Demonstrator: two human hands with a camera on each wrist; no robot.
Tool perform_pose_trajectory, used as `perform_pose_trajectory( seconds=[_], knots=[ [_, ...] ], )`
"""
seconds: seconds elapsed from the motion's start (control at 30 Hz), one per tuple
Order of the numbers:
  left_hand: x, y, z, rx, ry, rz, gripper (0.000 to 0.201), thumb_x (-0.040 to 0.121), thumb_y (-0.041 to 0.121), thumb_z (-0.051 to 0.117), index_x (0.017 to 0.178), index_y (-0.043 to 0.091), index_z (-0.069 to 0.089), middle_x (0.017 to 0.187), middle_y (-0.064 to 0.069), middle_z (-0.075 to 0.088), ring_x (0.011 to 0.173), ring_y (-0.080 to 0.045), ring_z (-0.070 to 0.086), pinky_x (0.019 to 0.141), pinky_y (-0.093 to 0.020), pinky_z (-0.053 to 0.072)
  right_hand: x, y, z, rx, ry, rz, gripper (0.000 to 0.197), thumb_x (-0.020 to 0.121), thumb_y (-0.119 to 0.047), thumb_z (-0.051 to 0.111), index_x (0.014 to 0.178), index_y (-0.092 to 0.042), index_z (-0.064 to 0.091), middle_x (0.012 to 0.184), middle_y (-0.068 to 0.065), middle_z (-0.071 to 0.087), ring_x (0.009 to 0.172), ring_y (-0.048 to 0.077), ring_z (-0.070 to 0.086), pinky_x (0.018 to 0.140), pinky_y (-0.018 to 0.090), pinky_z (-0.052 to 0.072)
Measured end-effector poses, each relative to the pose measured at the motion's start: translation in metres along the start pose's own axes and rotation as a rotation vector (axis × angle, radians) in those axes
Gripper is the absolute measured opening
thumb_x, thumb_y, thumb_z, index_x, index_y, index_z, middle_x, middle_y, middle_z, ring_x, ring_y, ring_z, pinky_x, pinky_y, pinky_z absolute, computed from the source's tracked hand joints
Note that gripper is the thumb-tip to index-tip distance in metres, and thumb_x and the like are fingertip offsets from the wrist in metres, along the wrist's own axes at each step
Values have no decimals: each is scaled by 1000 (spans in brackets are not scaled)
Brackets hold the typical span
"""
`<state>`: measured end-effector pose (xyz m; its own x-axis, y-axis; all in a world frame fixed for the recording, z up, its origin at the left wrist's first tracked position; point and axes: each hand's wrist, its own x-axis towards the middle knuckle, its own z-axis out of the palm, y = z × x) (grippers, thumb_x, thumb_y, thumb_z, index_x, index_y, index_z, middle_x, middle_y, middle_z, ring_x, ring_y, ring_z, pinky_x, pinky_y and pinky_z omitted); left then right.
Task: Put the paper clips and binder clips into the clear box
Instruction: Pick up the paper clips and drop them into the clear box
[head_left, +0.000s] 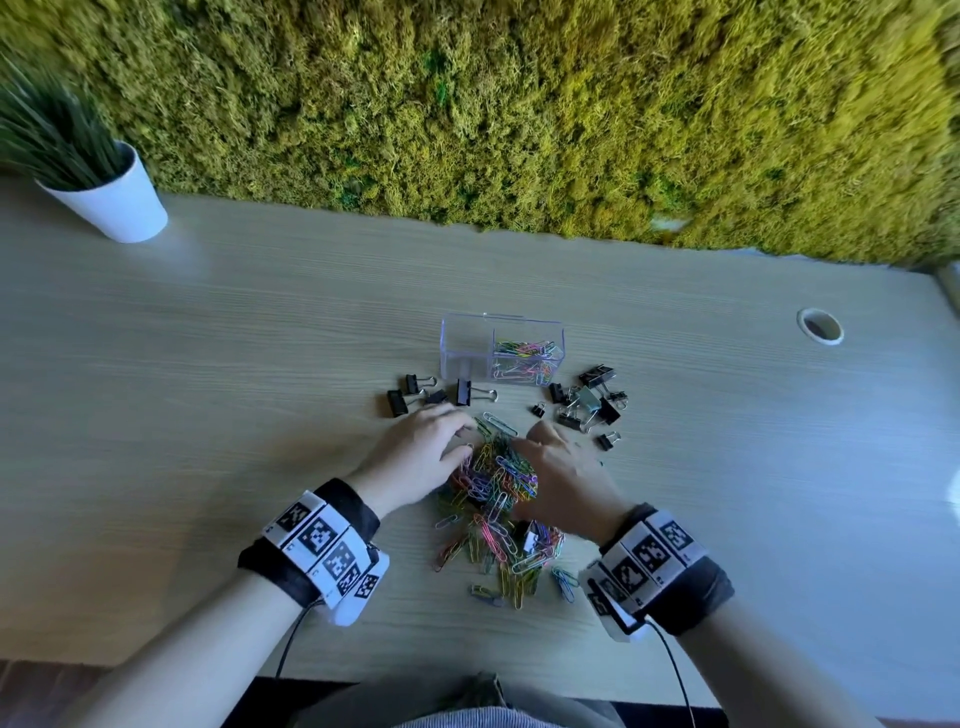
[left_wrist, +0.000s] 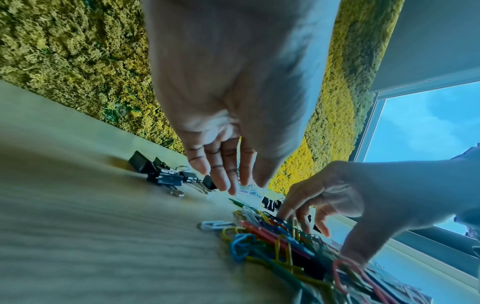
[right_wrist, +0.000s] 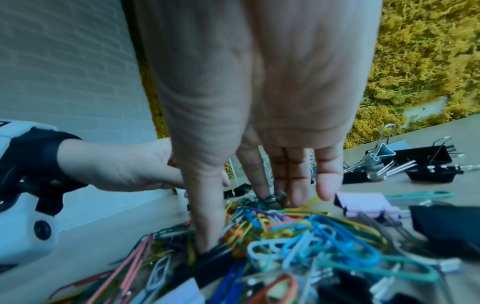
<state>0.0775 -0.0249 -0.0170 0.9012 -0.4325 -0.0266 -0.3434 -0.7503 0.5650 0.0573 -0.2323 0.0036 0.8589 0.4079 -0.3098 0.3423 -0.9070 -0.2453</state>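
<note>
The clear box (head_left: 453, 347) stands mid-table; its right compartment holds coloured paper clips (head_left: 524, 356) and its left one shows nothing. A pile of coloured paper clips (head_left: 493, 499) (left_wrist: 272, 236) (right_wrist: 298, 232) lies in front of it. Black binder clips lie left (head_left: 415, 395) (left_wrist: 161, 174) and right (head_left: 587, 402) (right_wrist: 415, 162) of the box. My left hand (head_left: 431, 441) (left_wrist: 233, 183) hovers at the pile's left edge with straight fingers and holds nothing. My right hand (head_left: 550, 462) (right_wrist: 259, 197) has straight fingers, tips and thumb pressed into the pile.
A white pot with a grassy plant (head_left: 111, 202) stands at the far left. A moss wall (head_left: 519, 104) runs behind the wooden table (head_left: 260, 338). A round cable hole (head_left: 821, 326) sits at the right. A lilac binder clip (right_wrist: 363, 203) lies beside the pile.
</note>
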Motion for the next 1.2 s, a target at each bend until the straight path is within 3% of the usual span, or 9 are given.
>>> perform_pose_trajectory(
  seconds=[0.17, 0.27, 0.37, 0.47, 0.6, 0.73, 0.83, 0.97, 1.2],
  knots=[
    [4, -1, -7, -21, 36, -3, 28, 89, 22, 60, 116, 17, 60, 106, 6, 60, 87, -8, 56, 78, -29, 51, 11, -1, 2, 112, 95, 39, 26, 86, -15, 60, 112, -16, 62, 106, 0, 63, 82, 8, 56, 55, 7, 38],
    [9, -2, -17, -14, 118, 10, 23, 87, 19, 62, 109, 15, 63, 97, 5, 61, 79, -11, 58, 73, -32, 53, 14, 3, 2, 209, 120, 76, 19, 87, -8, 57, 100, -14, 69, 92, 2, 71, 72, 9, 64, 58, 16, 51],
    [19, -5, -29, 10, 255, 5, 25, 84, 17, 64, 108, 12, 63, 100, 0, 62, 91, -15, 57, 82, -32, 51, 17, 10, -5, 390, 177, 64, 10, 80, -12, 69, 88, -14, 75, 77, 2, 73, 55, 1, 58, 49, 6, 42],
    [32, -9, -42, 56, 396, 10, 34, 81, 17, 67, 113, 9, 61, 102, -3, 59, 97, -20, 53, 85, -36, 48, 19, 19, -16, 562, 262, 93, 9, 72, -10, 75, 80, -11, 76, 68, 5, 72, 53, 2, 59, 56, 24, 52],
    [51, -18, -52, 128, 419, -23, 59, 77, 28, 73, 129, 10, 51, 115, -5, 58, 106, -25, 49, 89, -40, 43, 30, 33, -35, 704, 328, 105, 3, 69, -3, 75, 70, -6, 74, 48, -5, 63, 44, -3, 46, 47, 18, 39],
    [64, -25, -55, 177, 296, -44, 70, 77, 37, 72, 138, 16, 44, 124, 0, 56, 108, -23, 45, 89, -41, 41, 45, 41, -64, 772, 465, 107, 14, 69, -12, 77, 78, -1, 73, 65, 17, 69, 57, 5, 50, 54, 21, 39],
    [69, -24, -54, 195, 260, -47, 64, 80, 38, 69, 137, 18, 47, 125, 2, 57, 108, -21, 44, 89, -39, 39, 61, 44, -84, 647, 585, 98, 13, 70, -11, 78, 81, -7, 75, 69, 8, 72, 55, 0, 59, 55, 18, 48],
    [72, -23, -51, 160, 269, -51, 61, 80, 35, 69, 134, 17, 50, 122, 1, 60, 106, -21, 46, 87, -37, 38, 88, 43, -86, 276, 532, 126, 9, 75, -11, 67, 77, -5, 73, 72, 13, 72, 65, 23, 67, 61, 31, 56],
    [72, -25, -50, 145, 283, -55, 63, 78, 32, 71, 135, 18, 49, 124, 0, 60, 105, -20, 46, 86, -36, 38, 88, 35, -68, 249, 572, 38, 30, 78, 3, 53, 103, -8, 68, 93, 8, 71, 83, 23, 65, 74, 38, 54]
  ],
)
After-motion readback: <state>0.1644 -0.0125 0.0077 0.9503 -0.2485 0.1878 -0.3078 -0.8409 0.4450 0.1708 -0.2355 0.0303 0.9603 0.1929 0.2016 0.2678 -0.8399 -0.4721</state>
